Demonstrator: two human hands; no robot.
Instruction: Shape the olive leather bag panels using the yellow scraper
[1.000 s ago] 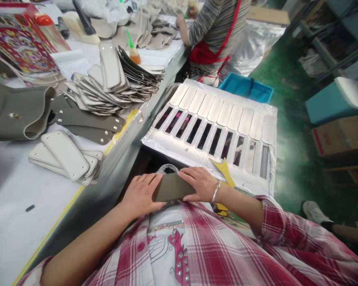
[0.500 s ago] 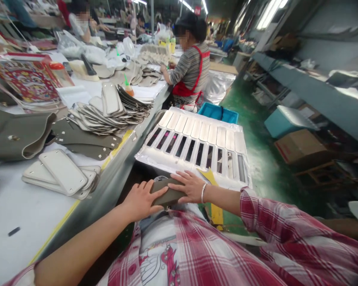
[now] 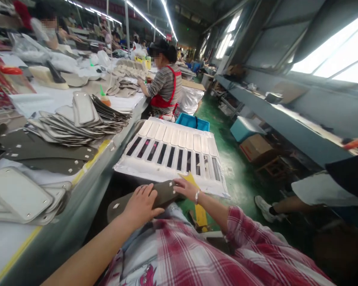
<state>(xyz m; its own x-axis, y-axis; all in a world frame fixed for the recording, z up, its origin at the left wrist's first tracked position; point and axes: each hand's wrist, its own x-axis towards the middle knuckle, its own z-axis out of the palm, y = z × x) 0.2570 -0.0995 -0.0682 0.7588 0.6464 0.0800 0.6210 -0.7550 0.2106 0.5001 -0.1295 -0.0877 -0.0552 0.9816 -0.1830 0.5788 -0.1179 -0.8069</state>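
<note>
A long grey-brown leather-like panel (image 3: 164, 188) with rounded ends and small white tabs lies over my lap. My left hand (image 3: 141, 203) rests across its middle, fingers bent over the far side and thumb along the near edge. At the panel's right end, my right hand (image 3: 185, 188), with a silver bracelet, holds the edge beside the white tabs; its fingertips are partly hidden. To the left, on the table, lie pale rounded panels (image 3: 19, 194) with a metal fitting near each visible corner. Behind them sits a larger pile of similar panels (image 3: 80, 119).
Beyond my hands stands a white-covered board (image 3: 167, 169) with rows of pale strips and dark slots. A yellow strip (image 3: 199, 214) hangs by my right wrist. A co-worker (image 3: 167, 83) sits ahead near a blue crate (image 3: 192, 121). Another person's leg (image 3: 282, 206) is at right.
The view has swung right, so the table shifts left. My hands have moved apart along the panel, the right one now at its end, exposing more of it. A person's leg appears at right.
</note>
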